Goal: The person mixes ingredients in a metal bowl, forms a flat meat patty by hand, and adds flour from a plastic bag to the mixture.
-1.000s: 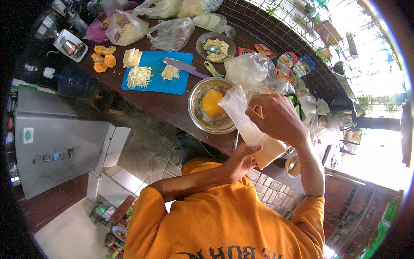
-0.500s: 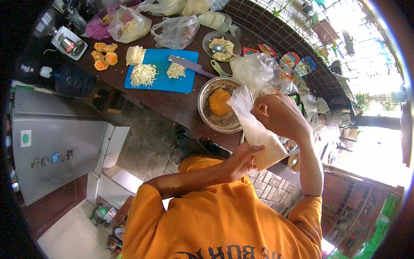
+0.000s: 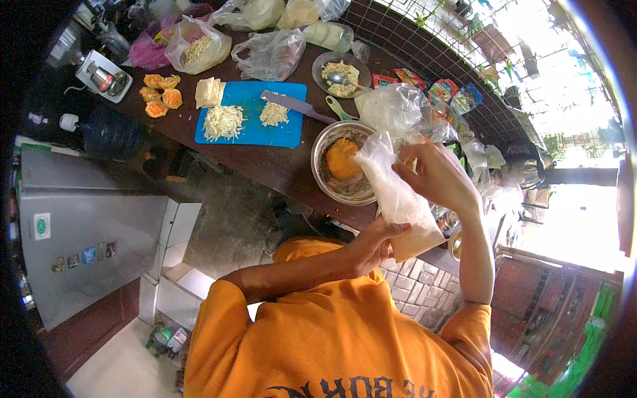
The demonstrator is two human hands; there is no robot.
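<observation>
One head-worn fisheye view, steeply downward and close over the dark counter [image 3: 265, 166], edges bent.

A dark brown counter [image 3: 265, 166] is seen running across the scene. Behind it a wire grille [image 3: 424, 53] is set, and bright daylight is let in through it. Below the counter, a grey metal cabinet [image 3: 86, 232] stands to the left, with white tiles [image 3: 172, 225] beside it and a concrete floor [image 3: 232, 225].

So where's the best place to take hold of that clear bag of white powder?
Likely as held: the right hand pinching the loose neck of the plastic bag from above, the left hand cupping the heavy, powder-filled bottom from below. It hangs tilted beside the metal bowl.
</observation>
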